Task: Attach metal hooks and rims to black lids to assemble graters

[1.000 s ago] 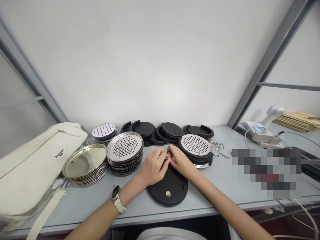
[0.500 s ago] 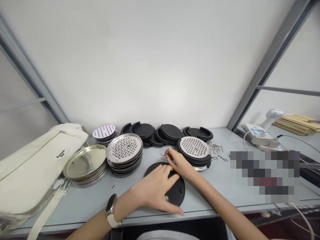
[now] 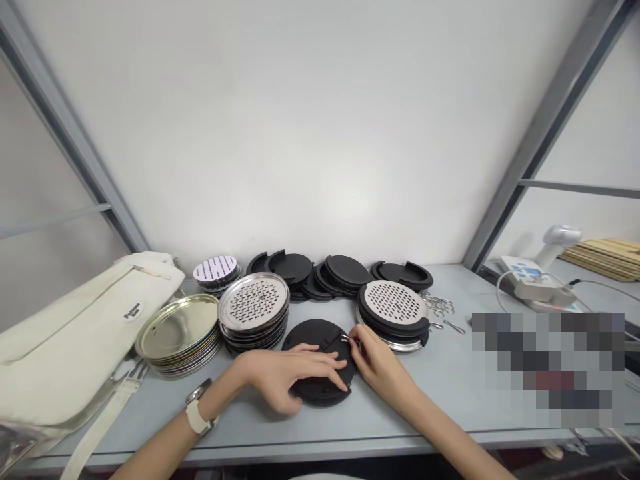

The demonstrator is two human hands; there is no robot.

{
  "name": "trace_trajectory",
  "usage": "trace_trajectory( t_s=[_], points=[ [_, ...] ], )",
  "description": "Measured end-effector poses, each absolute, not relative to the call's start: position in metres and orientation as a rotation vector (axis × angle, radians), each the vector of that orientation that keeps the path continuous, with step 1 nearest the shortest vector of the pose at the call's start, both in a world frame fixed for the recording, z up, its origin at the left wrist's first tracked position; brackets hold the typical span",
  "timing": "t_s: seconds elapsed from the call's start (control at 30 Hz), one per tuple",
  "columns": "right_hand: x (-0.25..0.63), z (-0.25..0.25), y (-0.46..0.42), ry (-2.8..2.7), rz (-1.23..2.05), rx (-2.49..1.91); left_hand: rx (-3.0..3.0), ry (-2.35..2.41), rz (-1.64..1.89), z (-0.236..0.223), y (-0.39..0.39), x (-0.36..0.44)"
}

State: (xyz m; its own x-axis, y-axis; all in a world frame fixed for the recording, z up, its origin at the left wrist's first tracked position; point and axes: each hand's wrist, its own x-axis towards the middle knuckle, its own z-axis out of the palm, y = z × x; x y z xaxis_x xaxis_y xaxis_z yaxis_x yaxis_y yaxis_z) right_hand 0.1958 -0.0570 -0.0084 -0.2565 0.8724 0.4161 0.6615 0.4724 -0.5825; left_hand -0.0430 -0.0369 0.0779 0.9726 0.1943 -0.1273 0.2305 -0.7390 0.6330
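A round black plastic disc (image 3: 311, 330) lies near the table's front edge, a slot in its upper face. My left hand (image 3: 295, 375), with a watch on the wrist, rests across it, fingers spread and pointing right. At the disc's right edge, my right hand (image 3: 377, 360) pinches a small metal wire hook (image 3: 345, 338), its tip against the disc by the slot. Just behind that hand stands a stack of black holders topped by a perforated metal grater disc (image 3: 393, 302). Similar loose wire hooks (image 3: 440, 305) lie to its right.
Left stand stacks of gold-rimmed metal lids (image 3: 177, 327), grater discs (image 3: 254, 303) and striped round pieces (image 3: 215, 269). Black holders (image 3: 345, 273) line the wall. A cream bag (image 3: 75, 333) fills the left side; a white device (image 3: 533, 280) and thin wooden boards (image 3: 600, 257) stand right.
My right hand has come nearer with the hook, from behind the disc to its right edge. My left hand has shifted left and turned flatter on the disc, which now looks rotated.
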Motion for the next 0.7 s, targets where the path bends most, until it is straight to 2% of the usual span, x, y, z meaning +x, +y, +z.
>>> trace_trajectory(
  t_s=[0.13,0.27,0.37,0.53,0.7],
  points=[
    [0.197,-0.012,-0.066,-1.949,0.378,-1.297,2.404,0.398,0.187,0.081,-0.044,-0.038],
    [0.198,-0.015,-0.064,-1.917,0.407,-1.309,2.608,0.785,0.534,0.069,-0.039,-0.012],
    [0.199,-0.017,-0.062,-1.904,0.384,-1.318,2.711,1.024,0.659,0.049,-0.024,0.011],
    [0.2,-0.017,-0.063,-1.859,0.377,-1.326,2.741,1.242,0.606,0.023,-0.009,0.029],
    [0.201,-0.016,-0.063,-1.818,0.413,-1.332,2.676,0.949,0.594,0.025,-0.012,0.018]
  ],
)
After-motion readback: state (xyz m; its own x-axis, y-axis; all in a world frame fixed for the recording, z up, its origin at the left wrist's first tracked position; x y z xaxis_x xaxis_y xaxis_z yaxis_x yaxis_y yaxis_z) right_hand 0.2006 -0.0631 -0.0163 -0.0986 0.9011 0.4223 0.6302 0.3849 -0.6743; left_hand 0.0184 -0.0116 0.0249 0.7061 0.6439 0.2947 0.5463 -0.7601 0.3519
